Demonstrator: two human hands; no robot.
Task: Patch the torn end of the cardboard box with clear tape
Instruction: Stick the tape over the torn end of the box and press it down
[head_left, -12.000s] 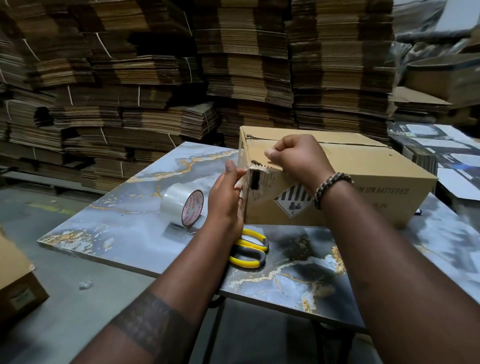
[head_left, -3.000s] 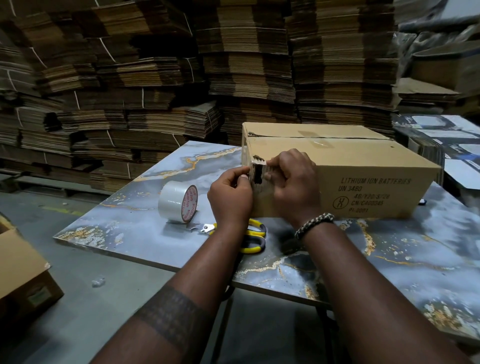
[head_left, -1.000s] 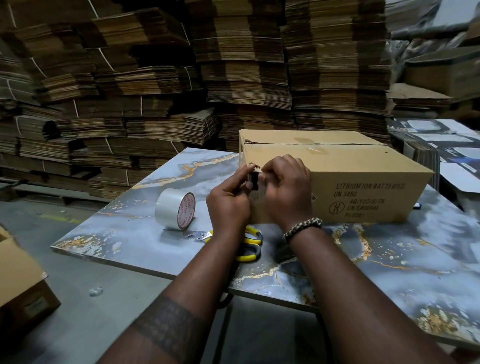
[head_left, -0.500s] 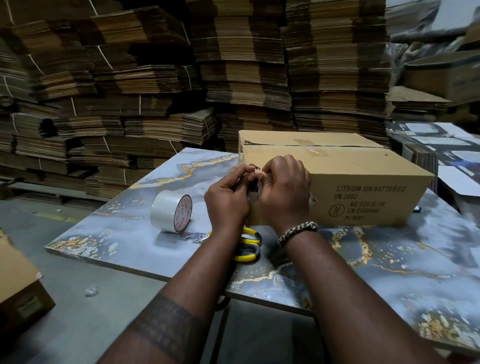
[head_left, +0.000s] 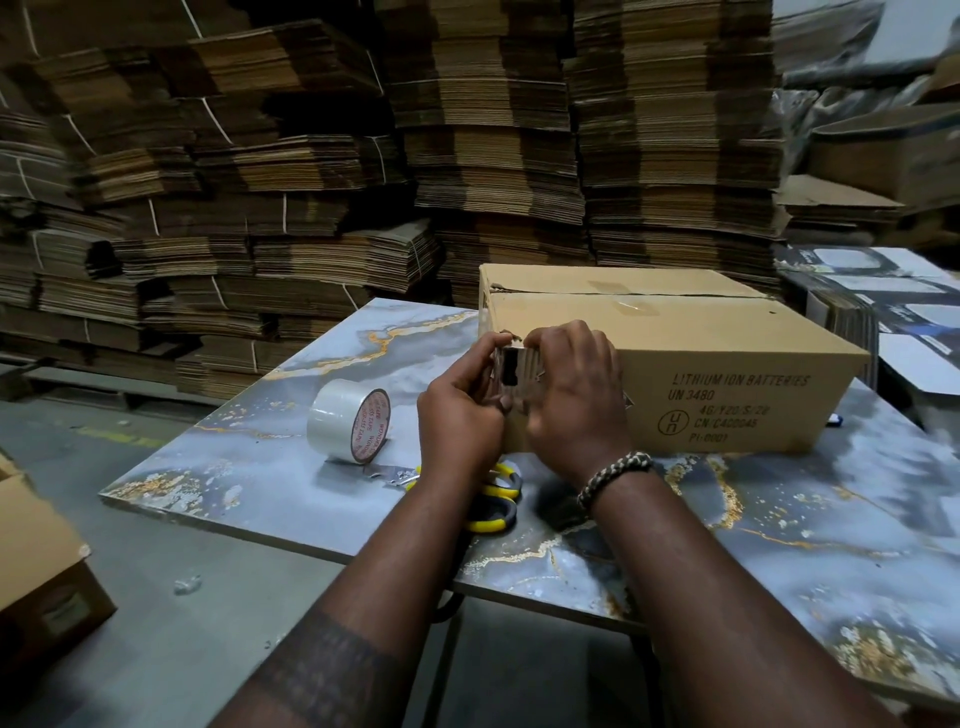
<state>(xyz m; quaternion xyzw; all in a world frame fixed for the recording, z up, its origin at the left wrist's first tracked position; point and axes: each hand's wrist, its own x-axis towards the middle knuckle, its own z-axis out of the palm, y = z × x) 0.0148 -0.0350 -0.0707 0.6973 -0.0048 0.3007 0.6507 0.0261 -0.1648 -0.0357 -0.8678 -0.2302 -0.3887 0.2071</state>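
Note:
A brown cardboard box (head_left: 696, 332) printed "LITHIUM ION BATTERIES" lies on the marbled table (head_left: 779, 525). Its near left corner is torn, with a dark gap (head_left: 509, 366) showing between my hands. My left hand (head_left: 460, 415) presses on the box's end face with the thumb at the torn edge. My right hand (head_left: 574, 389) lies flat over the front face beside the gap, fingers curled at the top edge. A roll of clear tape (head_left: 350, 421) stands on its edge to the left of the box. I cannot make out any tape strip under my fingers.
Yellow-handled scissors (head_left: 493, 499) lie on the table under my left wrist. Tall stacks of flattened cardboard (head_left: 322, 171) fill the background. An open carton (head_left: 41, 561) sits on the floor at lower left. Printed flat boxes (head_left: 893, 306) lie to the right.
Both hands stay on the torn corner. Over the last second the fingers shifted slightly, exposing more of the dark gap between them. Box, tape roll and scissors have not moved.

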